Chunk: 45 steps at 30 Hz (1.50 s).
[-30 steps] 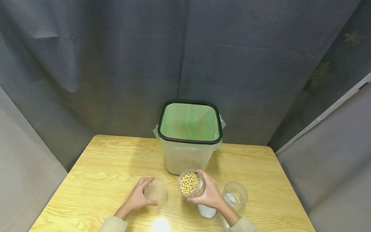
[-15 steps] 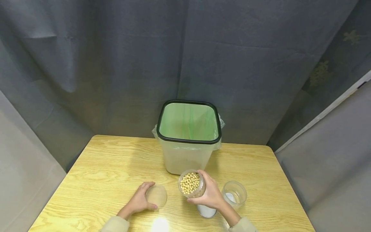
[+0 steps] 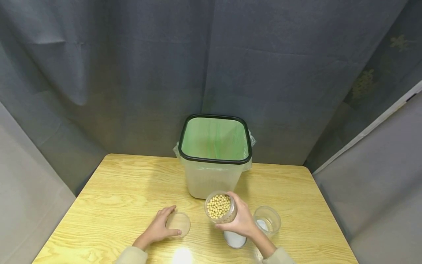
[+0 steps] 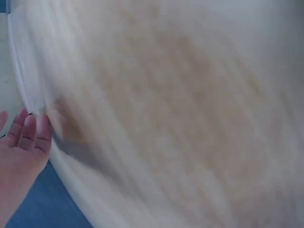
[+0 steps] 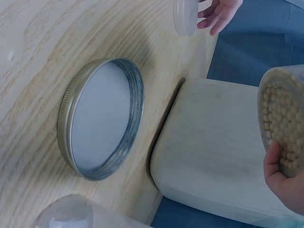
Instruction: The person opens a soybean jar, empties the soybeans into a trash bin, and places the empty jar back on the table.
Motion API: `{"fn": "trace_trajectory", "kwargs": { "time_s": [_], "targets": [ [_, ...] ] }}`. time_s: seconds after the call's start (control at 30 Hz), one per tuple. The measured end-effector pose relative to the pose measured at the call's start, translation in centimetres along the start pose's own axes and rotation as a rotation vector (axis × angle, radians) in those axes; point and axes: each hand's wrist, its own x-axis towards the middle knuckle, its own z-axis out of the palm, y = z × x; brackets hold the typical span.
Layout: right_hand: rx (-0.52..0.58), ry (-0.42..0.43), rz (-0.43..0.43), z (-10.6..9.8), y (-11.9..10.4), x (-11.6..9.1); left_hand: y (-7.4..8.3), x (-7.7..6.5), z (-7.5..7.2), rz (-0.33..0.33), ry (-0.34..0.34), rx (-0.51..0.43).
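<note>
My right hand (image 3: 242,220) grips a clear jar of soybeans (image 3: 219,207), held above the table with its mouth tilted toward me. In the right wrist view, the soybeans (image 5: 282,114) show through the jar, with a thumb along its side. My left hand (image 3: 158,227) lies around the near-left side of a translucent round lid (image 3: 179,223) on the table. Its fingers are spread, and the thumb reaches over the lid's edge. In the left wrist view, the fingers (image 4: 28,133) are extended beside a blurred pale surface.
A bin (image 3: 214,181) with a black rim and green liner stands behind the jar. Under my right hand lies a metal-rimmed lid (image 5: 99,118) with a white inside. To the right stands a clear container (image 3: 267,220) with something white at its bottom. Dark curtains hang behind the table.
The translucent lid has come down onto the table and a little toward me, and my left fingers have loosened around it. The soybean jar has shifted slightly right.
</note>
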Motion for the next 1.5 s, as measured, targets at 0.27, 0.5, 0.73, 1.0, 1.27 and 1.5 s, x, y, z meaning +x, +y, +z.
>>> {"fn": "trace_trajectory", "kwargs": {
  "time_s": [0.27, 0.5, 0.73, 1.0, 1.27, 1.5],
  "targets": [
    [0.025, -0.009, 0.01, -0.8, -0.6, 0.1, 1.1, 0.3, -0.9, 0.046, 0.05, -0.028],
    [0.068, -0.042, 0.055, -2.0, -2.0, 0.4, 2.6, 0.9, -2.0, 0.06, 0.069, -0.121],
    [0.032, -0.013, -0.006, -2.8, -1.3, 0.7, 4.6, 2.2, -3.8, 0.121, 0.131, -0.139],
    [0.007, -0.012, -0.017, -3.8, -2.1, 1.1, 6.7, 3.8, -5.1, 0.181, 0.238, -0.24],
    [0.039, -0.02, -0.03, -4.8, -2.7, 1.2, 10.6, 4.4, -7.6, 0.226, 0.306, -0.33],
    [0.018, -0.008, -0.032, -5.3, -3.0, 1.5, 12.4, 5.2, -9.7, 0.23, 0.339, -0.364]
  ]
}}
